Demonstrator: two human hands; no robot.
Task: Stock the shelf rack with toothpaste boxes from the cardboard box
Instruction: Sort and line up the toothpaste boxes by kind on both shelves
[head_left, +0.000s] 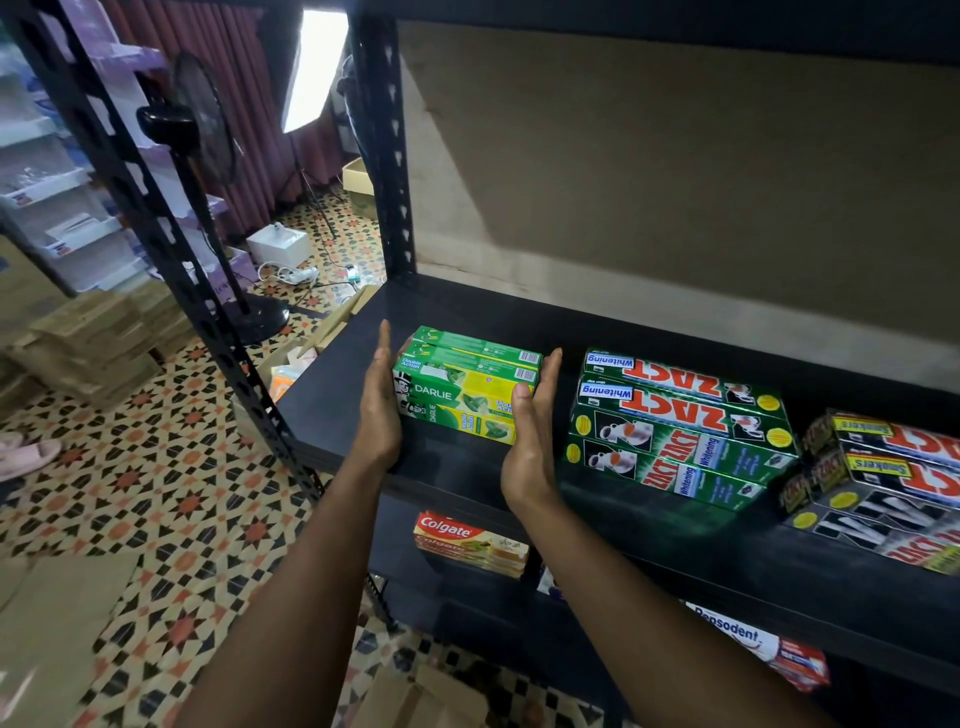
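The left hand (378, 410), fingers straight and together, presses flat on the left end of the glossy green-and-yellow stack of Darlie toothpaste cartons (462, 384) on the matte black shelf board (337, 395), hiding that end. The right hand (532, 431) presses its right end likewise, thumb covering some print. Right of the stack lie shiny green Zact cartons (675, 426), then black ones (883, 467) cut by the frame.
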